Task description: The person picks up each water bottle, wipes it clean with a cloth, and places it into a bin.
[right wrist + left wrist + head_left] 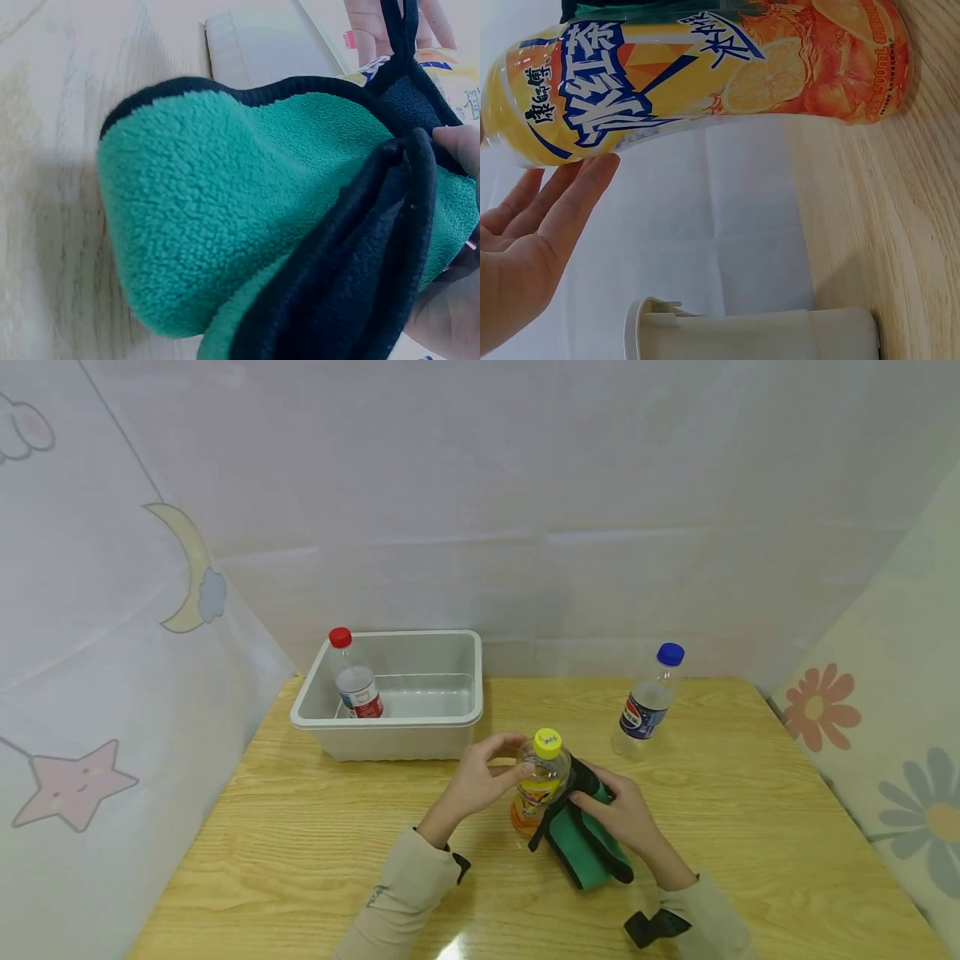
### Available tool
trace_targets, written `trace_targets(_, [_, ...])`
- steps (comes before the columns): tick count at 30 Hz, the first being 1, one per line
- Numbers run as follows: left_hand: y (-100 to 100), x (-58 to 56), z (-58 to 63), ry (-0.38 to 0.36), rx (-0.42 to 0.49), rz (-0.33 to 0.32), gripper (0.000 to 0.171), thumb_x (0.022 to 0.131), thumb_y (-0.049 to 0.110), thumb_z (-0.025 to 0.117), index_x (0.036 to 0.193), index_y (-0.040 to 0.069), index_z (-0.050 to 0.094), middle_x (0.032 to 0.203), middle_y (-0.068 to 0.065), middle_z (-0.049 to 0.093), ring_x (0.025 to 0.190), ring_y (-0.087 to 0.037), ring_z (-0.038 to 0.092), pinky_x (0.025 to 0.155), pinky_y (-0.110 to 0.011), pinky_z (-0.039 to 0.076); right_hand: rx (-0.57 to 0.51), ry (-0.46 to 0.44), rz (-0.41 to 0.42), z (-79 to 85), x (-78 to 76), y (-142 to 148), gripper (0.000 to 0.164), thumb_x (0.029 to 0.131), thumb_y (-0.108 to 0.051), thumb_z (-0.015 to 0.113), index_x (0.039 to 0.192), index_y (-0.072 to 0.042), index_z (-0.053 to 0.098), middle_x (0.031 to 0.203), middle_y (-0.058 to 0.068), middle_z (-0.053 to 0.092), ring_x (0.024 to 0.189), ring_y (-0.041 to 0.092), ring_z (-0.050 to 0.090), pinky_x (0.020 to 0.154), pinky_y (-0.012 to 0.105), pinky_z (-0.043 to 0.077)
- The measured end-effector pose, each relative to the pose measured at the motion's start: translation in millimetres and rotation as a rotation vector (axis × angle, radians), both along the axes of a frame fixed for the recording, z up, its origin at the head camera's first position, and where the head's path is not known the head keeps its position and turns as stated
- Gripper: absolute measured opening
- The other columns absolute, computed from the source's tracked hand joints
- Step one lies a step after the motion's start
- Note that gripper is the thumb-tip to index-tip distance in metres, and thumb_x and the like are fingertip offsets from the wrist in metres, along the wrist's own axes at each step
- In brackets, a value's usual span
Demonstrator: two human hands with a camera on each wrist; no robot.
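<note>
A bottle of orange iced tea (530, 806) with a yellow cap stands on the table, its yellow-and-orange label large in the left wrist view. My left hand (487, 774) holds it near the shoulder, thumb in front and fingers at the far side. Against the bottle's right side lies a folded green cloth (225, 195) with black edging and a hanging loop. My right hand (621, 810) grips this cloth, thumb on top; in the right wrist view the cloth hides part of the bottle and of the fingers.
Behind the left hand stands a pale grey plastic bin (401, 739), with a red-capped bottle (360, 689) leaning inside it. A clear bottle with a blue cap (645, 706) stands at the back right of the wooden table (300, 852). White printed curtains surround the table.
</note>
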State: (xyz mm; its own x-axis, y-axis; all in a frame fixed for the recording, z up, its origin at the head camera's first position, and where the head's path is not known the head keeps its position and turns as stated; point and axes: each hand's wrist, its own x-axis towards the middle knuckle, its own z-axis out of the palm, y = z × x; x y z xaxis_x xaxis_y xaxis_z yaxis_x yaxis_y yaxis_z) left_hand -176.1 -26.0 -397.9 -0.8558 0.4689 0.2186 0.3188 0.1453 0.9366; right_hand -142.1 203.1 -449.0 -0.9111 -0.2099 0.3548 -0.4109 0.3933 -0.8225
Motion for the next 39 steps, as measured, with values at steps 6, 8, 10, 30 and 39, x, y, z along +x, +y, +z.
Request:
trace_targets(6, [-1.9,10.3,24.5,-0.002,-0.034,-0.067,0.038,0.090,0.003,0.055,0.123,-0.012,0.046,0.123,-0.026,0.049,0.112,-0.037,0.049,0.086,-0.031,0.049,-0.014,0.017,-0.028,6.3,1.4,5.7,0.042,0.081,-0.002,0.066,0.122,0.001,0.056,0.117,0.018,0.059,0.100,-0.001,0.054,0.079,0.017,0.047])
trace_targets(8, [-2.4,11.2,26.8,-0.002,-0.049,-0.075,0.037,0.091,0.003,0.053,0.124,-0.012,0.045,0.125,-0.025,0.048,0.113,-0.037,0.048,0.086,-0.031,0.049,-0.026,0.023,-0.031,11.2,1.8,7.2,0.042,0.081,0.000,0.066,0.121,0.002,0.056,0.116,0.020,0.059,0.097,-0.001,0.055,0.076,0.017,0.048])
trace_targets(10, [-2.9,11.7,28.1,0.012,-0.063,-0.073,0.037,0.091,0.002,0.053,0.124,-0.011,0.046,0.125,-0.025,0.047,0.112,-0.037,0.048,0.085,-0.032,0.049,-0.033,0.031,-0.025,17.2,2.1,8.1,0.042,0.081,0.000,0.066,0.122,0.002,0.056,0.116,0.020,0.058,0.096,-0.002,0.055,0.073,0.018,0.049])
trace_targets(30, [0.9,-2.2,-8.7,0.050,-0.048,-0.015,0.043,0.093,0.016,0.054,0.132,0.002,0.044,0.131,-0.014,0.047,0.116,-0.027,0.048,0.087,-0.030,0.048,-0.067,0.098,0.004,43.4,0.4,0.1,0.044,0.078,0.008,0.065,0.120,0.005,0.056,0.111,0.022,0.059,0.087,0.002,0.058,0.065,0.022,0.052])
trace_targets(39, [1.6,-1.4,-9.4,0.056,-0.058,-0.010,0.043,0.092,0.016,0.055,0.132,0.002,0.044,0.131,-0.013,0.048,0.115,-0.025,0.049,0.086,-0.029,0.048,-0.069,0.024,0.001,28.5,-4.5,0.0,0.043,0.081,0.002,0.065,0.123,0.003,0.054,0.116,0.021,0.058,0.092,0.001,0.057,0.070,0.024,0.052])
